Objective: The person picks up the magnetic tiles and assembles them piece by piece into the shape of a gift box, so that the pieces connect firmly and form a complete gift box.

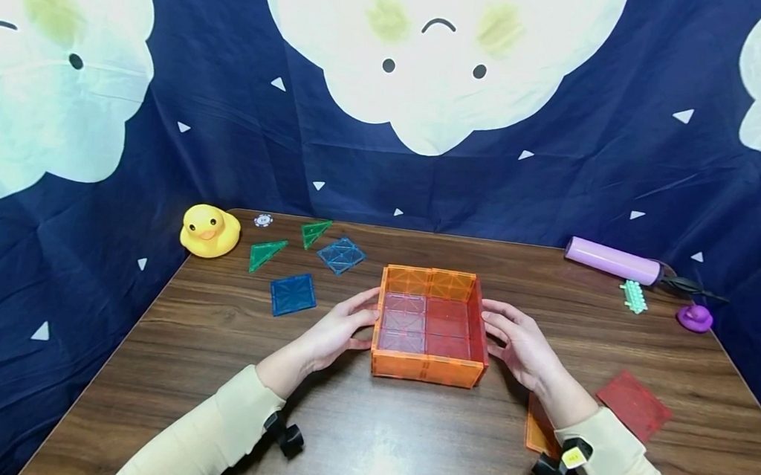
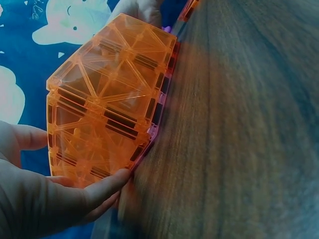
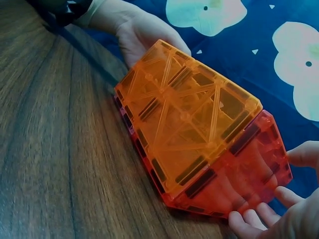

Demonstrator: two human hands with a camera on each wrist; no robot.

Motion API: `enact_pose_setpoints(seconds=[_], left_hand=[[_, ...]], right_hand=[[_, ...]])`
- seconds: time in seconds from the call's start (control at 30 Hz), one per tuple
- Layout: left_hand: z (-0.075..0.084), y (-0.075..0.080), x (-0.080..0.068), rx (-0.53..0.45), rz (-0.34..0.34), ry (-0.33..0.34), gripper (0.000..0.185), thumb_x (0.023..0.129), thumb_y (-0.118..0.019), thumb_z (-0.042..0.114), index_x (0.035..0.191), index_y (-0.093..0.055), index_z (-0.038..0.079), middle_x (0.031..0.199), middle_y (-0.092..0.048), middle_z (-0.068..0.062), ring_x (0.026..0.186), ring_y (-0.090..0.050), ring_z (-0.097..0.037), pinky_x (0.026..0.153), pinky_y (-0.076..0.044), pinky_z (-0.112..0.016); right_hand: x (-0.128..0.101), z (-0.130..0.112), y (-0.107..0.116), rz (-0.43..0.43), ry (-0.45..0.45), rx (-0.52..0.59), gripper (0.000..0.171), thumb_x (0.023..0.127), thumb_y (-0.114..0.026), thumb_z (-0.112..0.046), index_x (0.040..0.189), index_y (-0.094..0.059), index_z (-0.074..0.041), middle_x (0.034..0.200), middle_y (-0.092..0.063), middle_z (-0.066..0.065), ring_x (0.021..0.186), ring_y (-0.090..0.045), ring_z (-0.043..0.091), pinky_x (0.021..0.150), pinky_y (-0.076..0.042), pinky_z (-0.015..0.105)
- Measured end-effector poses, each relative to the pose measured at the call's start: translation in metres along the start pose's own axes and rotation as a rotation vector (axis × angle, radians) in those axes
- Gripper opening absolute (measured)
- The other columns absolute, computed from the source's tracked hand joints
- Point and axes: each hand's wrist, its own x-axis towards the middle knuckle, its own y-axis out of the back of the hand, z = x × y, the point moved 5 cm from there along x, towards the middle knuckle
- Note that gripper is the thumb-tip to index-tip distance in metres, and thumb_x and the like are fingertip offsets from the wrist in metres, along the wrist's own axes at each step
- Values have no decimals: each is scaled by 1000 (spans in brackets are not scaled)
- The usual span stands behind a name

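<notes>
Head view: a magnetic-tile box (image 1: 430, 327) at the table's (image 1: 211, 343) centre is flanked by the left hand (image 1: 339, 331) at 9 o'clock and the right hand (image 1: 519, 345) at 3 o'clock. Straight fingers are pressed to its walls; nothing is clasped. Uneven pressure could likely collapse the walls inward.

The open orange box of translucent plastic tiles (image 1: 430, 331) is seen as glossy and smooth; the dark wood-grain worktop (image 1: 405, 433) beneath it is polished; behind it, matt creased blue cloth (image 1: 560, 177) is hung.
</notes>
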Motion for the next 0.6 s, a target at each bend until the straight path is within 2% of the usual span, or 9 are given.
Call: enact_pose_setpoints(seconds=[0.27, 0.47, 0.6], left_hand=[[0, -1, -2, 3, 10, 14, 66, 105, -53, 16, 163, -21, 14, 162, -30, -21, 144, -37, -38, 108, -40, -58], [-1, -1, -2, 32, 26, -3, 68, 104, -54, 15, 163, -22, 12, 161, -30, -23, 141, -40, -40, 109, -40, -57], [-2, -1, -2, 45, 37, -19, 66, 104, -53, 15, 162, -23, 12, 160, -32, -23, 140, -42, -39, 109, -40, -56]], right_hand=[[-2, 0, 3, -31, 37, -112, 50, 107, -55, -25, 146, -43, 4, 135, -57, 9, 115, -59, 16, 93, -53, 34], [-13, 0, 9, -118, 100, -239, 49, 107, -54, -21, 146, -43, 8, 140, -52, 25, 113, -63, 16, 93, -55, 35], [-28, -4, 20, -197, 228, -451, 40, 105, -57, -12, 137, -52, 11, 132, -58, 29, 112, -66, 21, 92, -55, 32]])
